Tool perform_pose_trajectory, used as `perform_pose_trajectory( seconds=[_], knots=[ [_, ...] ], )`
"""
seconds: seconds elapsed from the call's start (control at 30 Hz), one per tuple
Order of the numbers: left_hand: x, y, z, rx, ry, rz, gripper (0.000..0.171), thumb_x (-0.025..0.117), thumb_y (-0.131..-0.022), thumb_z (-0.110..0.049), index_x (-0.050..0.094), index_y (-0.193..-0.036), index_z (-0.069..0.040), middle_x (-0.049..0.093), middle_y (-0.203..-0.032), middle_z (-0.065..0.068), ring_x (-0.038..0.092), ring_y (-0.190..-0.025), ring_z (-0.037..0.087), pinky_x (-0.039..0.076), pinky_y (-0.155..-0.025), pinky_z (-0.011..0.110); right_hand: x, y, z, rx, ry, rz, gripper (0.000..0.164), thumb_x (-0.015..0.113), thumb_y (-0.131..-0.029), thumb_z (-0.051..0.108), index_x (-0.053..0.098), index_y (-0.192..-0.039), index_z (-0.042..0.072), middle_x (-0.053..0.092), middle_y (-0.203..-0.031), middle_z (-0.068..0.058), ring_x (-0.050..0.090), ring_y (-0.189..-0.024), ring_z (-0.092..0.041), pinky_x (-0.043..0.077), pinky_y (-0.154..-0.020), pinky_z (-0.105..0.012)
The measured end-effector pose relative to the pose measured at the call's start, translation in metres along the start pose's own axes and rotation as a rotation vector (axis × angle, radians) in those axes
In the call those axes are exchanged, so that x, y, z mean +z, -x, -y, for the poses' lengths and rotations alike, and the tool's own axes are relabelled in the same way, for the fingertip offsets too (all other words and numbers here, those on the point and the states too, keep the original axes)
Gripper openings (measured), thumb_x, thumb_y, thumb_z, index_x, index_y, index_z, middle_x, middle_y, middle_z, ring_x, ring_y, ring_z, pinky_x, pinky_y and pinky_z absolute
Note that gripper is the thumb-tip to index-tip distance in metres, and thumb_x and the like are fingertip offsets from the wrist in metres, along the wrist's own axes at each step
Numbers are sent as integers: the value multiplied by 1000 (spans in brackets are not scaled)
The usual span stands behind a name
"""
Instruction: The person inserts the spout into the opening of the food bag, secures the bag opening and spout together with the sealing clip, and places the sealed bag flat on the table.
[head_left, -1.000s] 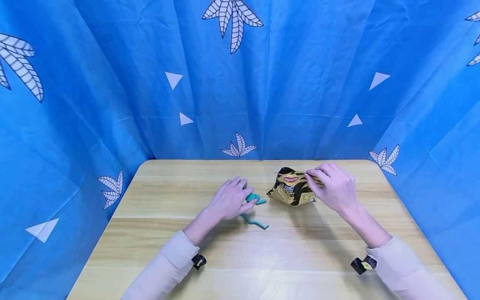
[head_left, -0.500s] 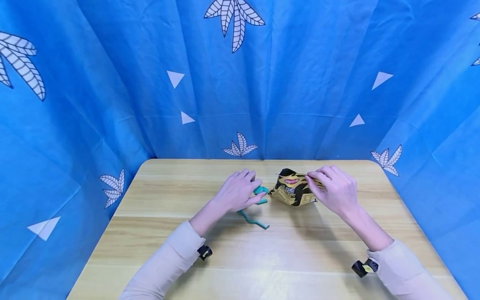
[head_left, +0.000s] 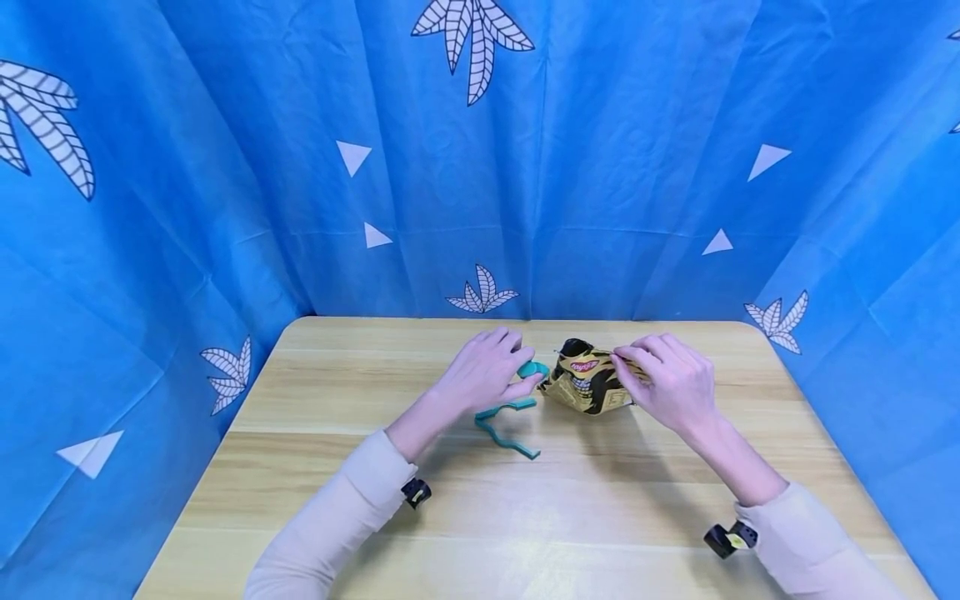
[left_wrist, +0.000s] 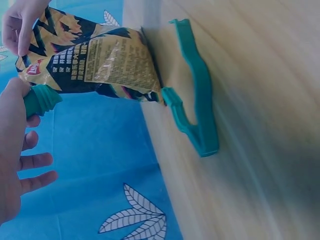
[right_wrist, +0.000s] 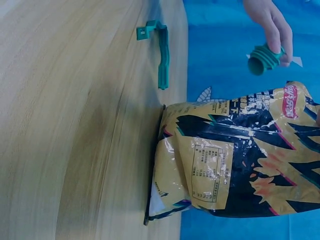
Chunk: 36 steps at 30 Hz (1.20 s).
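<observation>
A black-and-gold snack bag [head_left: 588, 390] stands on the table, its bottom edge down on the wood. My right hand [head_left: 670, 377] pinches its top edge. Between the thumb and fingers of my left hand [head_left: 486, 367] is a teal screw-threaded spout [head_left: 533, 369]; its hollow round end shows in the right wrist view. The spout [left_wrist: 42, 100] overlaps the bag's upper corner in the left wrist view. A teal bag clip [left_wrist: 203, 92] lies on the table with its two arms spread apart, below the left hand in the head view. The fingers of the right hand partly cover the bag's top.
The pale wooden table [head_left: 600, 508] reaches back to a blue curtain [head_left: 585, 167] printed with white leaves and triangles. Curtain also hangs at both sides. A small black camera sits on each wrist.
My left hand has moved right and a little away with the spout, closer to the bag, uncovering more of the clip. The right hand and bag have stayed almost in place.
</observation>
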<state>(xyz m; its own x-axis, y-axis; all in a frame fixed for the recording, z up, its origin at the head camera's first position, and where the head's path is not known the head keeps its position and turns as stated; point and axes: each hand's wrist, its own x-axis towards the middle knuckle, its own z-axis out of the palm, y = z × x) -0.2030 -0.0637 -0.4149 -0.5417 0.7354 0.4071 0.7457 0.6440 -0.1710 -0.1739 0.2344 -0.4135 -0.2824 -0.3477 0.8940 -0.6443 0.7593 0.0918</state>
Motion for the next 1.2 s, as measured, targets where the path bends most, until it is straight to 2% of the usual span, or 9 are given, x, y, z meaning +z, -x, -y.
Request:
perform_pose_trajectory(
  seconds=[0.3, 0.53, 0.73, 0.9, 1.2],
  knots=[
    [-12, -13, 1, -6, -21, -14, 37, 53, -105, -51, 65, -97, -18, 59, -93, 0, 49, -82, 17, 44, -65, 27, 0, 1, 0, -2, 0, 3, 23, 67, -97, 25, 80, -86, 10, 73, -74, -4, 64, -60, -24, 46, -45, -35],
    [-17, -19, 2, -5, -46, -41, 36, 55, -105, -51, 63, -94, -17, 59, -92, 0, 49, -80, 19, 40, -63, 27, 0, 0, 1, -4, -5, 2, 20, 68, -94, 23, 80, -85, 10, 73, -74, -4, 63, -60, -24, 45, -44, -35],
    [-22, -24, 3, 3, -49, -71, 33, 57, -103, -49, 62, -95, -17, 59, -92, 0, 48, -79, 18, 42, -64, 27, 0, 1, 2, 2, -9, -2, 20, 69, -94, 23, 80, -85, 10, 72, -73, -4, 63, -60, -24, 45, -44, -35],
    [-26, -28, 2, 13, -61, -70, 34, 55, -104, -50, 63, -97, -18, 58, -92, 0, 47, -79, 18, 40, -64, 27, 0, 1, 2, 3, -9, -8, 19, 69, -93, 23, 80, -85, 10, 72, -73, -3, 62, -59, -24, 44, -44, -35],
    [-32, -34, 3, 19, -70, -72, 34, 55, -104, -50, 64, -98, -18, 60, -94, 0, 53, -83, 19, 48, -69, 29, 1, 3, 2, 10, -8, -7, 22, 68, -95, 25, 80, -85, 10, 73, -74, -4, 62, -59, -23, 44, -44, -34]
  ],
)
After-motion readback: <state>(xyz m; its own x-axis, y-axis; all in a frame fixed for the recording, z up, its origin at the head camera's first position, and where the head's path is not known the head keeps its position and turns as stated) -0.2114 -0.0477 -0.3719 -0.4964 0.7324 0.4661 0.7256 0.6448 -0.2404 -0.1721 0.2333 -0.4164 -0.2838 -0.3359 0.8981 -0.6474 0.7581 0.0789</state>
